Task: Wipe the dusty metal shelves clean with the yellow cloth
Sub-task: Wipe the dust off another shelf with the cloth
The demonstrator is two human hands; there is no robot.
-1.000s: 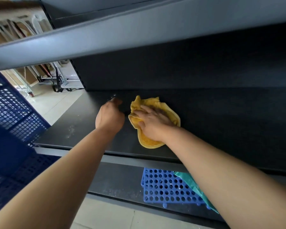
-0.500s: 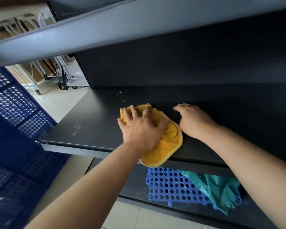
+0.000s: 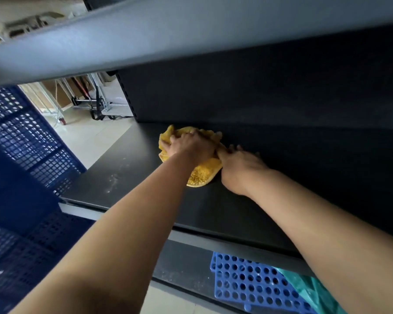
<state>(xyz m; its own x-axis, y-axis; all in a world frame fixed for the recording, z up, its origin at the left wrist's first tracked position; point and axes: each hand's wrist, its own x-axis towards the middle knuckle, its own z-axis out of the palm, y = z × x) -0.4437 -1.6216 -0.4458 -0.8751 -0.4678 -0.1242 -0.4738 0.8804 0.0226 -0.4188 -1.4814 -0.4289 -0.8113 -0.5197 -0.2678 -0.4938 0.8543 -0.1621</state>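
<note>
One wide-angle camera, worn on the head, looks forward and down from near. The upper shelf (image 3: 159, 39) crosses overhead from 9 to 2 o'clock; the dark shelf (image 3: 213, 205) fills the centre, its back panel (image 3: 236, 94) toward 1 o'clock, a lower shelf (image 3: 184, 266) at 6.

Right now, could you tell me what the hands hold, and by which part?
The left hand holds the yellow cloth by its bunched far half; the right hand lies flat beside it, holding nothing.
</note>
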